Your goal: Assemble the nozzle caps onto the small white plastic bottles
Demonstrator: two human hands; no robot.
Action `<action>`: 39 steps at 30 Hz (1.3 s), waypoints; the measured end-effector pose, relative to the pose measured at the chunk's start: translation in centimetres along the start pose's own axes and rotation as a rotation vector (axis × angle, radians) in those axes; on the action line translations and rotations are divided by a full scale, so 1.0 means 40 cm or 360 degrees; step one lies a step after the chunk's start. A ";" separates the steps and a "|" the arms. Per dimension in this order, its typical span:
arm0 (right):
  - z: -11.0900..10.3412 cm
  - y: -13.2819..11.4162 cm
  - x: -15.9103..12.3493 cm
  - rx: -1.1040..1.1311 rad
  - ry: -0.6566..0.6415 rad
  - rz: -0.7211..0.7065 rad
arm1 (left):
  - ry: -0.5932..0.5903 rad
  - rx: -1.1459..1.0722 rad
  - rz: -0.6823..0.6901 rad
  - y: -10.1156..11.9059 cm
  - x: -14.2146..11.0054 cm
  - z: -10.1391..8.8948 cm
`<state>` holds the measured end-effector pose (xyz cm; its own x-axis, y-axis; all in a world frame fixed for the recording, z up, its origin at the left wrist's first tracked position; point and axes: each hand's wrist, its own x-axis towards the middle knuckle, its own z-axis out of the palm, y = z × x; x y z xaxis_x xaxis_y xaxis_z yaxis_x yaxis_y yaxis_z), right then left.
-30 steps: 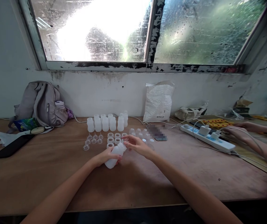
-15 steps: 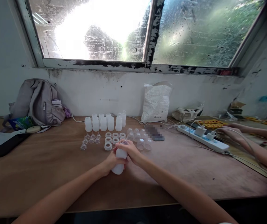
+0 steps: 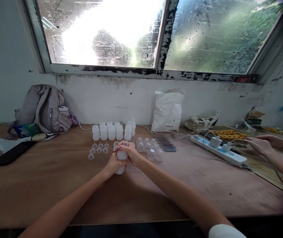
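Note:
A frosted white baby bottle [image 3: 120, 170] stands nearly upright over the table in front of me. My left hand [image 3: 113, 163] is wrapped round its body. Fingers of my right hand [image 3: 130, 153] close over its top, where a clear nipple tip [image 3: 125, 144] shows between them; the collar there is mostly covered. Just behind my hands lie white collar rings [image 3: 116, 144], largely hidden. Clear nipples [image 3: 99, 147] sit in small rows to the left. Clear domed caps [image 3: 146, 145] are grouped to the right of my right hand.
Several white bottles [image 3: 108, 132] stand near the wall. A backpack [image 3: 43, 109] and a black flat object [image 3: 12, 153] are on the left. Rightward are a white plastic bag [image 3: 168, 110], a blurred-out phone-like object [image 3: 169, 147], a power strip [image 3: 218, 150] with cables and another person's hands [image 3: 261, 145].
My right hand has come from beside the bottle's neck onto its top, and the bottle has gone from tilted to nearly upright. Both hands then moved slightly farther from me with it.

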<state>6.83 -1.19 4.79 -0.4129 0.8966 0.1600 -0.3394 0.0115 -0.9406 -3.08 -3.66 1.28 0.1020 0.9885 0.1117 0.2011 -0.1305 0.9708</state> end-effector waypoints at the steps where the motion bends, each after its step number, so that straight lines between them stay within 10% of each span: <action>1: 0.010 0.010 0.009 -0.0017 0.0048 -0.0032 | 0.0108 0.0081 0.0033 -0.003 0.007 -0.005; 8: 0.058 0.024 0.043 -0.0349 0.0335 -0.0288 | 0.0430 0.0439 0.0233 -0.001 0.014 -0.036; 22: 0.064 0.067 0.072 -0.0518 0.0579 -0.0300 | 0.0488 0.0823 0.0315 -0.009 0.016 -0.048; 29: -0.059 -0.047 -0.010 -0.1106 0.0085 -0.0473 | 0.0310 0.0388 0.0560 -0.005 -0.008 -0.021; 34: -0.205 -0.109 -0.071 -0.2366 0.0566 -0.0620 | 0.0378 0.0470 0.0524 -0.004 -0.014 -0.023; 39: -0.304 -0.077 -0.116 -0.3063 0.0740 -0.0251 | 0.0234 0.0320 0.0478 -0.023 -0.009 -0.013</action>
<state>20.06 0.00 3.31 -0.1549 0.8621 0.4825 0.9837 0.1799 -0.0057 -3.81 -3.83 0.44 0.0476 0.9024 0.4282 0.3721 -0.4138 0.8308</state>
